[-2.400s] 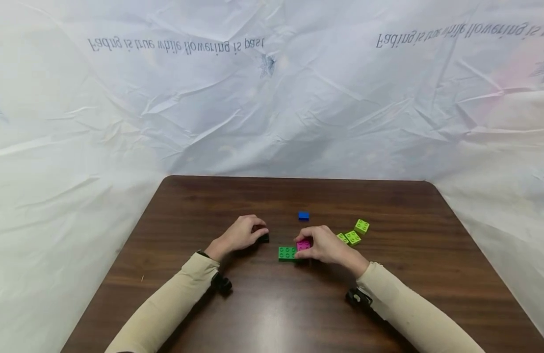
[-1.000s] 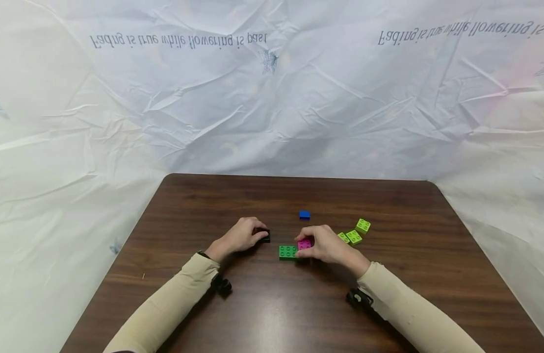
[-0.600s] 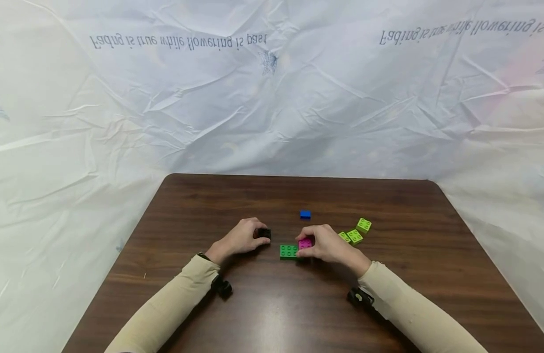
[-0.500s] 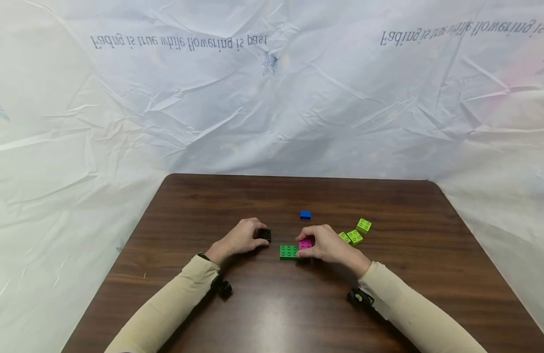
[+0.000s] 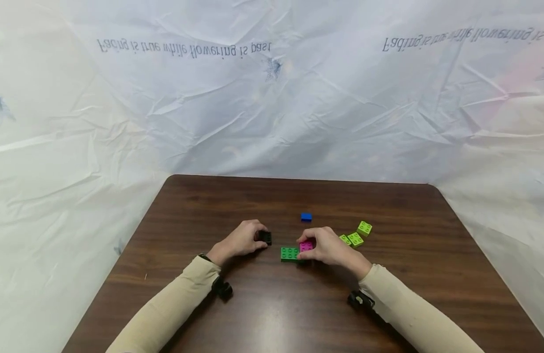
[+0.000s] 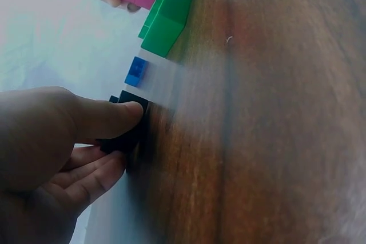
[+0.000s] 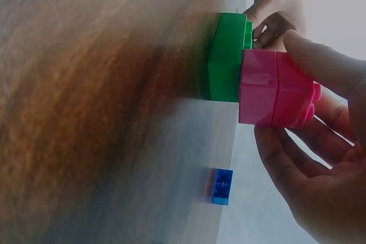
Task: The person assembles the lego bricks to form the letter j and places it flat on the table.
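A wrinkled whitish plastic sheet [image 5: 272, 137], printed with inverted grey lettering and blue star shapes, rises behind and to both sides of a dark brown wood-grain table [image 5: 210, 321]. Over the table reach two arms in cream cloth sleeves [image 5: 166, 306], ending in the left hand [image 5: 240, 239] and the right hand [image 5: 329, 246], with a small black device [image 5: 223, 289] strapped at each wrist. Longest among the toy pieces is a green rectangular plastic brick [image 5: 289, 253] with rows of round studs, lying near the middle of the table between the hands. A pink studded plastic block [image 7: 294, 90], its side crossed by a seam, sits over the end of the green brick nearest the right hand and overhangs it; whether it is pressed fully onto the studs cannot be told. The right hand pinches this pink block, thumb on one side and fingers on the opposite one. The left hand pinches a small black studded plastic brick [image 5: 266, 238] between thumb and fingertips, to the left of the green brick and apart from it; whether its base touches the table is unclear. Three lime-green plastic bricks [image 5: 355, 239] lie in a slanting row just beyond the right hand. A little blue plastic brick [image 5: 306, 217] lies beyond the pink block, apart from both hands.
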The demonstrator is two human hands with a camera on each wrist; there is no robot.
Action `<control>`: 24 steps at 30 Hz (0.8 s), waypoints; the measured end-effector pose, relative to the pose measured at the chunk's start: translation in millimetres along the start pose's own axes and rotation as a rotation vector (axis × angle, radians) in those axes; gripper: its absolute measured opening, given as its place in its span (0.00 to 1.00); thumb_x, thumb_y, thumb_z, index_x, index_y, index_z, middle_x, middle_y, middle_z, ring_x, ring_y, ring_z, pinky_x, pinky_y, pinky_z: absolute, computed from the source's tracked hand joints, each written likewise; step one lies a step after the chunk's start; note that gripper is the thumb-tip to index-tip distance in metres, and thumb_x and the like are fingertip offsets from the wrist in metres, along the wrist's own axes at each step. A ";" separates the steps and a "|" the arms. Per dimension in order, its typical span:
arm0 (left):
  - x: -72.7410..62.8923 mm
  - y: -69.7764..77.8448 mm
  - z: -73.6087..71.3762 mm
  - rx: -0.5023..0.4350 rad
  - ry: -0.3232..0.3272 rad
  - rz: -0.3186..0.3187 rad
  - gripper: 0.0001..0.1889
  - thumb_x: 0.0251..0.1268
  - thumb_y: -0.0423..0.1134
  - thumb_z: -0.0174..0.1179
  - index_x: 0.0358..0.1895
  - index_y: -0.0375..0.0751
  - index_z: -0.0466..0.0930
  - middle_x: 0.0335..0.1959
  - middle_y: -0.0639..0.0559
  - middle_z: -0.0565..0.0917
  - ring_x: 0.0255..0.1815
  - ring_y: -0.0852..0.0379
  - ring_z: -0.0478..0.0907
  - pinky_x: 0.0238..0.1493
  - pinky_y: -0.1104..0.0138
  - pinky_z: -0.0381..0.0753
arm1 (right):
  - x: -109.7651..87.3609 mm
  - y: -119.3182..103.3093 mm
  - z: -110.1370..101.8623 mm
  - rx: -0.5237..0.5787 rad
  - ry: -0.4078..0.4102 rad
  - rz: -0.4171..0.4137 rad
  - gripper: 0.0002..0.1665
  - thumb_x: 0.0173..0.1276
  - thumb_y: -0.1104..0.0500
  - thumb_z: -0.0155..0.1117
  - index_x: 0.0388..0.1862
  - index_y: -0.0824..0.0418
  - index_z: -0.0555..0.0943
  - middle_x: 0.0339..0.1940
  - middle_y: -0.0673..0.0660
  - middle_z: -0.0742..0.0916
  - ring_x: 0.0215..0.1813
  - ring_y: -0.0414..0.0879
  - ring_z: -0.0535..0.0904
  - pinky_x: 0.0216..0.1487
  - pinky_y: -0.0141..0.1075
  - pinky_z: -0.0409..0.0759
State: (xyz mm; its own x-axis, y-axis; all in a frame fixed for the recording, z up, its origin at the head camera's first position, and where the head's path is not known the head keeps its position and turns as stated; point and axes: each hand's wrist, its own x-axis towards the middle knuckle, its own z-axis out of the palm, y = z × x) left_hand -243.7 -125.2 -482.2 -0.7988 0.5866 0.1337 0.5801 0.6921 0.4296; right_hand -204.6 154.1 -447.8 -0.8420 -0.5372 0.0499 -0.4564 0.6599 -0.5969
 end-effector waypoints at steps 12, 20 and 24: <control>1.5 3.4 -3.5 -0.015 -0.018 0.002 0.22 0.62 0.41 0.67 0.59 0.39 0.80 0.43 0.49 0.81 0.37 0.60 0.78 0.37 0.69 0.78 | -0.8 1.4 -1.3 0.005 0.002 0.006 0.20 0.54 0.49 0.78 0.44 0.56 0.87 0.34 0.46 0.86 0.30 0.37 0.75 0.29 0.30 0.76; -0.9 10.4 -3.1 -0.027 -0.005 0.028 0.21 0.64 0.42 0.66 0.59 0.39 0.80 0.44 0.49 0.79 0.36 0.60 0.74 0.37 0.68 0.76 | -5.2 2.1 -1.6 0.000 -0.009 0.007 0.20 0.54 0.48 0.77 0.44 0.55 0.87 0.35 0.46 0.86 0.31 0.38 0.75 0.30 0.30 0.75; -2.1 15.4 -2.7 -0.028 -0.008 0.039 0.21 0.64 0.41 0.66 0.58 0.39 0.80 0.44 0.49 0.79 0.36 0.58 0.75 0.38 0.67 0.76 | -7.5 2.7 -1.3 0.003 -0.011 -0.001 0.20 0.55 0.48 0.77 0.45 0.55 0.87 0.36 0.46 0.86 0.32 0.38 0.76 0.30 0.30 0.75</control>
State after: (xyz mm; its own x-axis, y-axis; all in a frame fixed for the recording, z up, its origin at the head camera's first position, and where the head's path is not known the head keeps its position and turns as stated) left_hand -233.6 -116.9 -473.5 -0.7743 0.6163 0.1432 0.6059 0.6569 0.4488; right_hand -199.8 160.7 -448.8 -0.8385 -0.5433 0.0415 -0.4559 0.6579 -0.5994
